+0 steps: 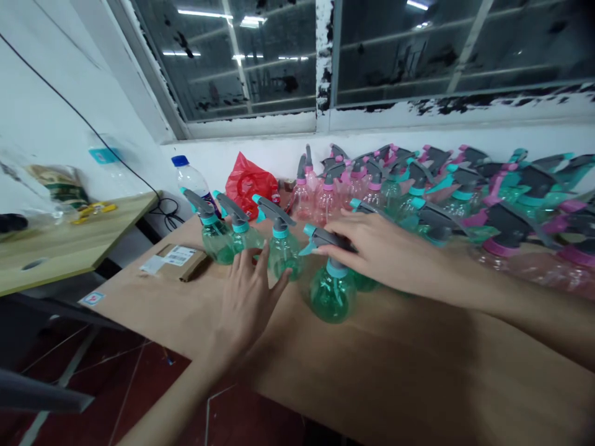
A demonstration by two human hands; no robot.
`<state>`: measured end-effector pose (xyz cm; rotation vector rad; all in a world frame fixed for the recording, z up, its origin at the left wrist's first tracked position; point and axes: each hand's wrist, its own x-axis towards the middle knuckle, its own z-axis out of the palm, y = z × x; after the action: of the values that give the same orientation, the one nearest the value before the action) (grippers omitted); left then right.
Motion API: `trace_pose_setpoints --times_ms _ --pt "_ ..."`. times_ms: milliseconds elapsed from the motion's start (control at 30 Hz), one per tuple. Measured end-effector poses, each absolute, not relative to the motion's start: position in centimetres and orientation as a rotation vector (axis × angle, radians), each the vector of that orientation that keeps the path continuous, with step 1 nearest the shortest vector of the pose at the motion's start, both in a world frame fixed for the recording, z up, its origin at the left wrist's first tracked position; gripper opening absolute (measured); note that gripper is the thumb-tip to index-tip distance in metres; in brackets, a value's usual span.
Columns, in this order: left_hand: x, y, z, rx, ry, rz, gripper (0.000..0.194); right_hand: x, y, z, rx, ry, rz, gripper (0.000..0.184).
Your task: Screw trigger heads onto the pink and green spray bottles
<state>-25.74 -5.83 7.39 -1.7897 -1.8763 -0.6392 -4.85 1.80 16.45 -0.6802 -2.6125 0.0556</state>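
Note:
My right hand (356, 238) is wrapped round the grey spray head of a green spray bottle (332, 296), which stands upright on or just above the table. My left hand (248, 288) has its fingers spread, with nothing in them, close in front of another green spray bottle (284, 254); whether the fingertips touch it I cannot tell. Left of that stand two more, a green spray bottle (246, 238) and one at the row's end (217, 241). Part of a further green bottle (365, 282) shows behind the held one.
Many pink spray bottles (325, 201) and green ones (460, 204) crowd the table's (372, 365) right and back. A red plastic bag (251, 179), a blue-capped bottle (190, 176) and a flat cardboard box (174, 261) lie left. A wooden desk (83, 248) stands beyond a gap.

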Motion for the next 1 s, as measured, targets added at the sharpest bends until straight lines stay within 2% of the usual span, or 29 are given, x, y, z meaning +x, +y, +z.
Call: trace_pose_setpoints --times_ms 167,333,500,600,667,767,833,900,1000 --pt "-20.7 -8.8 8.0 -2.263 -1.760 -0.807 0.042 -1.4 -0.2 16.3 -0.755 -2.618 0.104 0.021" --pt "-14.7 -8.3 6.6 -2.590 -1.775 -0.761 0.074 3.5 -1.4 16.3 -0.848 -2.579 0.154 0.020" --pt "-9.2 -6.4 5.6 -2.781 -1.758 -0.731 0.069 9.4 -2.2 15.7 -0.949 -2.459 0.174 0.022" --pt "-6.4 -5.5 5.3 -2.859 -1.677 -0.786 0.071 13.2 -2.3 14.9 -0.944 -2.385 0.356 0.026" --pt "-4.9 -4.8 5.0 -2.892 -1.621 -0.847 0.074 15.6 -2.1 13.9 -0.905 -2.321 0.547 0.033" --pt "-3.1 -3.8 4.4 -2.977 -1.574 -0.888 0.078 18.4 -1.2 12.0 -0.821 -2.184 0.806 0.057" --pt "-2.0 -3.1 4.1 -3.021 -1.548 -0.910 0.078 19.6 -0.5 10.7 -0.743 -2.074 0.915 0.065" --pt "-0.9 -2.4 3.8 -3.042 -1.513 -0.943 0.080 20.0 0.1 9.7 -0.661 -1.986 0.950 0.061" --pt "0.4 -1.7 3.4 -3.058 -1.462 -0.949 0.083 19.6 0.6 9.0 -0.666 -1.870 0.956 0.043"
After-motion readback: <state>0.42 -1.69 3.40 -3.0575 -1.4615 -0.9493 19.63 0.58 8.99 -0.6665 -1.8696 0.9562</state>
